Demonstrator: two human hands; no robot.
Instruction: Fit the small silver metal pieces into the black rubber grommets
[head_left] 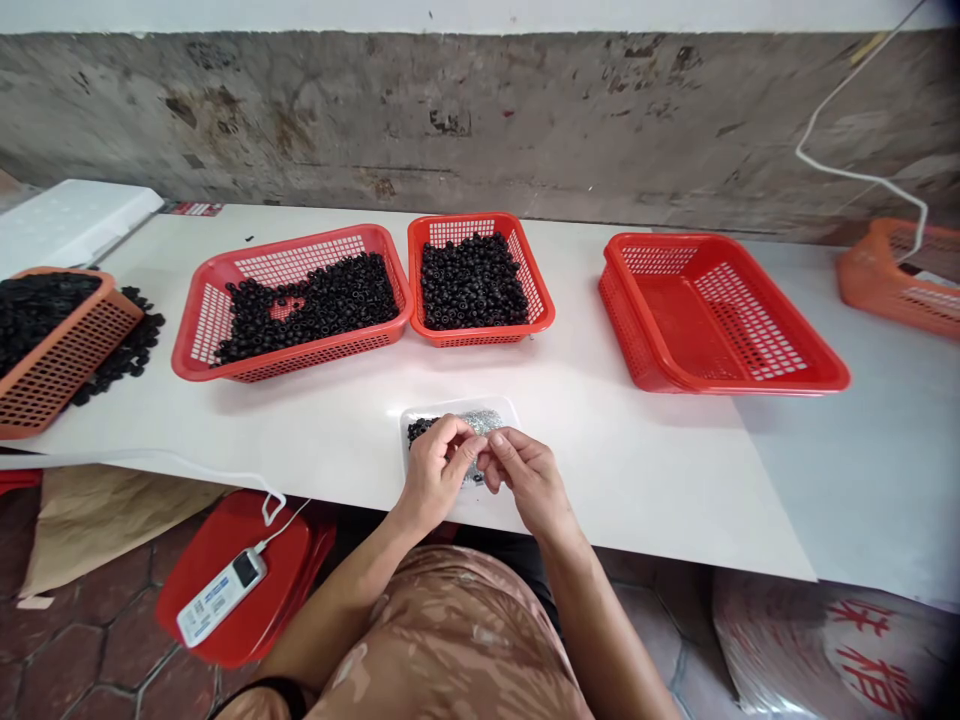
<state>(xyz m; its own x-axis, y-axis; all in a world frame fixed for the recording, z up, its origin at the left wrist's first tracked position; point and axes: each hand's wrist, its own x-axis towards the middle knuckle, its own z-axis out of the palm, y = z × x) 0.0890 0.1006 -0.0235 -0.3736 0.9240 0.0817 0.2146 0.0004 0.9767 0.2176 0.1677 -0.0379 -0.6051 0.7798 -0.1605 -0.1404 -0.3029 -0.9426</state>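
Observation:
My left hand and my right hand meet fingertip to fingertip above a small white tray near the table's front edge. Both are pinched closed; whatever lies between the fingertips is too small to make out. Inside the tray, small black parts sit at the left, and a heap of tiny silvery metal pieces fills the middle and right. My hands cover part of both.
Behind the tray stand two red baskets of black ring-shaped parts. An empty red basket is at right, an orange basket at left. Below the table, a red stool bears a white power bank with a cable.

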